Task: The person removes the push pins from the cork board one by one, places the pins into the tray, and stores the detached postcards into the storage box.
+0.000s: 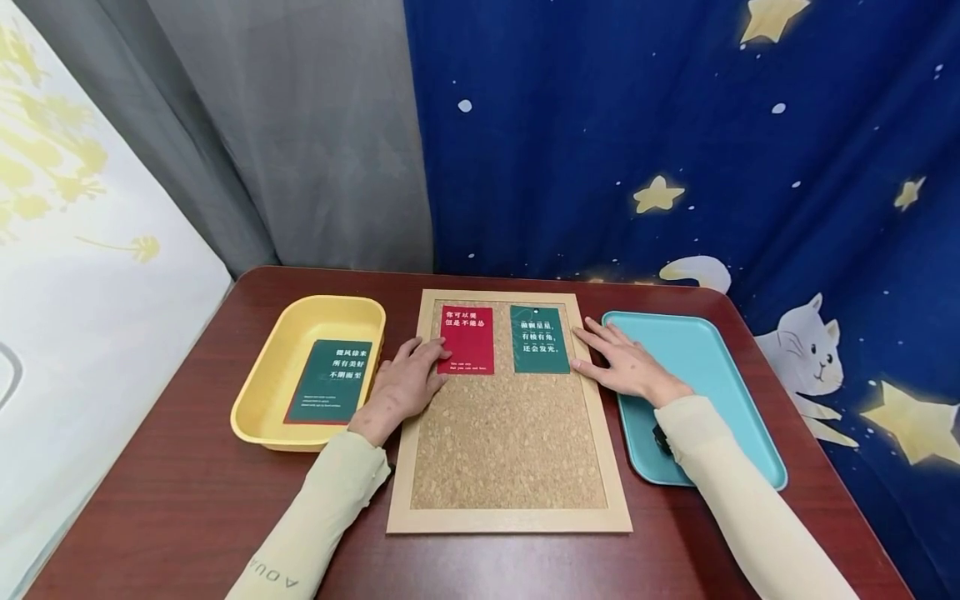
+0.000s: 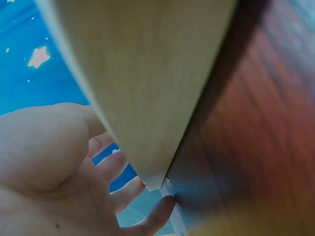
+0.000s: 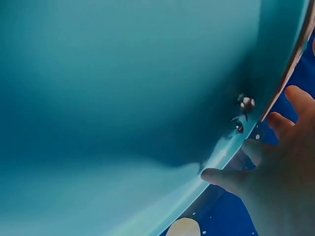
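Observation:
A cork board [image 1: 510, 450] in a light wooden frame lies on the table. Near its top are a red card [image 1: 468, 346] on the left and a dark green card [image 1: 540, 357] on the right, both with white writing. My left hand [image 1: 401, 385] rests over the frame's left side, fingertips at the red card's lower left corner. In the left wrist view its fingers [image 2: 130, 194] spread beside the frame's pale edge [image 2: 152, 73]. With fingers spread, my right hand [image 1: 630, 364] touches the frame's right side. Neither hand holds a card.
Left of the board stands a yellow basin [image 1: 258, 383] containing a green card [image 1: 322, 398] with a red edge showing beneath it. At the right lies a blue tray [image 1: 705, 358]; small blurred items [image 3: 247, 104] sit in it. Curtains [image 1: 525, 167] hang behind the table [image 1: 180, 467].

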{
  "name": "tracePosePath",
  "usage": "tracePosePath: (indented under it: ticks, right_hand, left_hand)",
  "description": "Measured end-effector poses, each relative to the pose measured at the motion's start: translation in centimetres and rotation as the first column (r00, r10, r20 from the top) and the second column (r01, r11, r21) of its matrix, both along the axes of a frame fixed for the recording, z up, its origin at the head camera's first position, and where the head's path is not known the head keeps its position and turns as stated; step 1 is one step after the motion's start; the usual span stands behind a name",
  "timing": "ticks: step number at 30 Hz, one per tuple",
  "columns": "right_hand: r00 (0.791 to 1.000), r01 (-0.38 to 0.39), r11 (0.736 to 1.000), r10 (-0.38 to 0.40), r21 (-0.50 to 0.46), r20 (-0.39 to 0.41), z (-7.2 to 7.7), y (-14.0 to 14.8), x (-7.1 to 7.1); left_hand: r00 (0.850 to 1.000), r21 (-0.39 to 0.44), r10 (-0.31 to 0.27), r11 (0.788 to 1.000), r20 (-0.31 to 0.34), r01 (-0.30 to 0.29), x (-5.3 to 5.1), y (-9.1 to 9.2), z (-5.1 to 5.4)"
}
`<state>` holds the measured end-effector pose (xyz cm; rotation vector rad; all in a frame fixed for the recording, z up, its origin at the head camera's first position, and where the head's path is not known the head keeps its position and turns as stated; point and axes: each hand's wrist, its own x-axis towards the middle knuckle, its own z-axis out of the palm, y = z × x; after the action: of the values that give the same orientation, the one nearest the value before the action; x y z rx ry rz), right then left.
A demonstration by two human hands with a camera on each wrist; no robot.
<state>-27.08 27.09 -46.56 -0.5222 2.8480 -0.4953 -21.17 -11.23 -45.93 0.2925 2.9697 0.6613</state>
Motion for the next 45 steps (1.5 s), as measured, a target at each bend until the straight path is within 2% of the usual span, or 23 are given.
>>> tracePosePath:
  ticks: [16,23,27,38,45]
  right_hand:
    - [0.999,-0.013,1.000,0.013,0.000,0.041,-0.4,0.1,0.0]
    - [0.999,-0.010,1.000,0.010,0.000,0.042,-0.5,0.1,-0.1]
    - [0.999,-0.009,1.000,0.009,-0.003,0.042,-0.4,0.0,-0.1]
    - [0.999,-0.002,1.000,0.002,-0.001,0.045,-0.4,-0.4,0.2]
    - [0.999,0.000,1.000,0.000,-0.003,0.050,-0.5,-0.3,0.2]
  left_hand:
    - [1.000,-0.005,-0.012,1.000,0.009,0.012,-0.3,0.0,0.4]
    - [1.000,-0.009,-0.024,1.000,0.004,0.024,-0.8,-0.1,0.8]
    - [1.000,0.003,-0.009,1.000,0.009,0.009,-1.0,0.0,1.0]
    - [1.000,-0.021,-0.020,1.000,-0.020,0.020,-1.4,0.1,1.5]
    - [1.000,-0.003,0.012,1.000,-0.004,-0.012,-2.1,0.2,1.7]
